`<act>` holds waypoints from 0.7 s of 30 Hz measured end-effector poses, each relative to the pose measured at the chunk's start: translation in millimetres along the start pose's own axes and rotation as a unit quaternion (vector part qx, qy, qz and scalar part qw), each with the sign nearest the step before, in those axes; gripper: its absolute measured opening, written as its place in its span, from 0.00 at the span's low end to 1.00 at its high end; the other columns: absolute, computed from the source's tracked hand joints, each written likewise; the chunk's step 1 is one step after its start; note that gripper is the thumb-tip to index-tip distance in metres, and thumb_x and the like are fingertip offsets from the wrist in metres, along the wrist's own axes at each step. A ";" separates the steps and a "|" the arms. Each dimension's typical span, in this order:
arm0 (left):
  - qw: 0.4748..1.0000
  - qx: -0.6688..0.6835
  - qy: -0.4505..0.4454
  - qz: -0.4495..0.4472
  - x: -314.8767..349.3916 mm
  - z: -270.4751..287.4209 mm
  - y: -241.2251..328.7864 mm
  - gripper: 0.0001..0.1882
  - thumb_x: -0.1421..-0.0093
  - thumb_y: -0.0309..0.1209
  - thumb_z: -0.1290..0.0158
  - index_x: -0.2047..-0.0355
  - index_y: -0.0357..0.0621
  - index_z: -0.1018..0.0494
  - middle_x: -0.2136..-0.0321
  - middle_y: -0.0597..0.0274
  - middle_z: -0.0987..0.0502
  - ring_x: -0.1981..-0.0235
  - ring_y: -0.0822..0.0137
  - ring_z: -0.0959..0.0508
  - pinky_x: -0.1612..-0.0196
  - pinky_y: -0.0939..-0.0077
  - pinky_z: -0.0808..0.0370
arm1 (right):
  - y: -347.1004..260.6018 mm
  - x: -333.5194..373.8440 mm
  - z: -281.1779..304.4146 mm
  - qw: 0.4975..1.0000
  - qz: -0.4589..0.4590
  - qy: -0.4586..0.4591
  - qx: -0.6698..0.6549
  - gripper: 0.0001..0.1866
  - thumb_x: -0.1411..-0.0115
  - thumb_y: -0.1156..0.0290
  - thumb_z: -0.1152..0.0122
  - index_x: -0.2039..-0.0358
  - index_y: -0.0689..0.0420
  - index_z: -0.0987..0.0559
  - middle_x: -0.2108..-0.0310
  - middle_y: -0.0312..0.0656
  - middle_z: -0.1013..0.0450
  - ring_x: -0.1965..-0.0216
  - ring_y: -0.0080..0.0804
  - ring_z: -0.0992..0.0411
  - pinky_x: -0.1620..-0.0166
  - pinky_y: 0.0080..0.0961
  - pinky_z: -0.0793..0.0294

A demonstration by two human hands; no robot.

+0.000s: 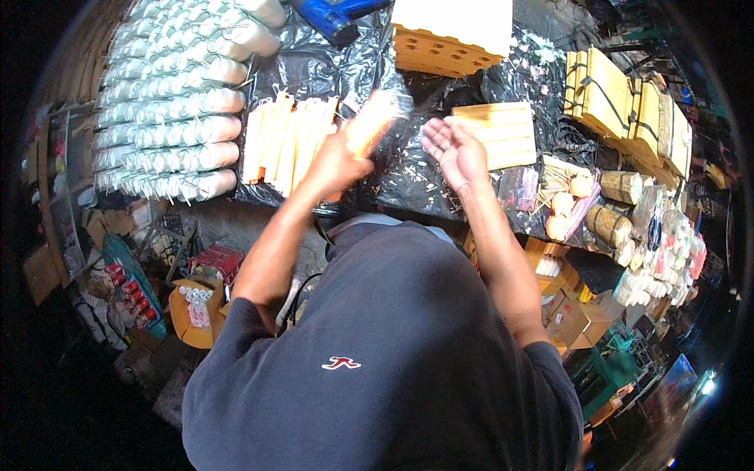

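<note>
My left hand (336,166) is closed round a thick yellow-orange candle (367,132), tilted up to the right. Motion blurs it, and what looks like clear plastic shows at its far end. Just left of that hand, a row of slender yellow candles (275,141) lies side by side on black plastic sheeting (400,184). My right hand (457,155) holds nothing; its palm is turned up and its fingers are stretched apart from the thumb. Beside its fingertips lies a flat, ridged yellow slab (506,137).
Many white, plastic-wrapped candles (177,133) are stacked at the left. A blue tool (330,22) and a yellow block with holes (448,51) stand at the back. Strapped yellow slabs (613,90) and round orange pieces (580,186) are at the right.
</note>
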State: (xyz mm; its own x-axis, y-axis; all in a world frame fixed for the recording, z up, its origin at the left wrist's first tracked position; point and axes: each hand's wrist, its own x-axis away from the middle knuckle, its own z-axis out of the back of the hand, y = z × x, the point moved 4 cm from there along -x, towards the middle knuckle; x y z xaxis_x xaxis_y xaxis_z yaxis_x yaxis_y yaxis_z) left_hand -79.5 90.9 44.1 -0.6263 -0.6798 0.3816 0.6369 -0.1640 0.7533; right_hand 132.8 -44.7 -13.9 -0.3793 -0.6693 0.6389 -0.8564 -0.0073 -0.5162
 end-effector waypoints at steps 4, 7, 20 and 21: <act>0.944 -0.269 0.133 0.135 -0.8 99.0 -91.7 0.28 0.43 0.30 0.41 0.43 0.34 0.29 0.59 0.37 0.16 0.55 0.41 0.16 0.52 0.51 0.20 | 39.3 5.7 40.6 0.997 -0.049 -0.011 0.060 0.09 0.25 0.66 0.44 0.51 0.57 0.23 0.54 0.46 0.21 0.53 0.38 0.20 0.49 0.38 0.18; 0.926 -0.309 0.206 0.077 -9.3 114.8 -180.2 0.28 0.42 0.34 0.37 0.45 0.30 0.29 0.57 0.34 0.18 0.54 0.40 0.17 0.50 0.49 0.21 | 51.6 14.8 78.5 0.994 -0.056 0.057 0.076 0.07 0.26 0.68 0.42 0.56 0.57 0.21 0.62 0.41 0.19 0.60 0.34 0.19 0.53 0.36 0.17; 0.910 -0.363 0.180 0.085 -10.9 95.5 -163.7 0.32 0.40 0.42 0.34 0.47 0.26 0.28 0.53 0.30 0.23 0.51 0.34 0.22 0.46 0.44 0.25 | -123.4 -34.4 195.4 0.550 0.313 0.320 0.705 0.23 0.37 0.59 0.34 0.50 0.65 0.18 0.50 0.64 0.23 0.45 0.58 0.25 0.39 0.46 0.28; 0.908 -0.373 0.174 0.084 -7.7 93.0 -158.3 0.32 0.40 0.42 0.34 0.47 0.27 0.27 0.53 0.30 0.23 0.51 0.34 0.22 0.46 0.44 0.24 | -130.1 -40.5 197.7 0.545 0.281 0.324 0.721 0.24 0.37 0.58 0.35 0.49 0.65 0.18 0.48 0.65 0.24 0.43 0.58 0.26 0.37 0.46 0.29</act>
State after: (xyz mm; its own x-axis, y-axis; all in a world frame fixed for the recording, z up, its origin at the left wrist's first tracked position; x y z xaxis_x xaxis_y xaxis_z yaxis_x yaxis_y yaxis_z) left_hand -217.3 188.6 -28.3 -0.3949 -0.9033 0.1678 0.9187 -0.3870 0.0784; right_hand 328.8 -163.5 -85.4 -0.8840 -0.4668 -0.0249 0.4455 -0.8252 -0.3472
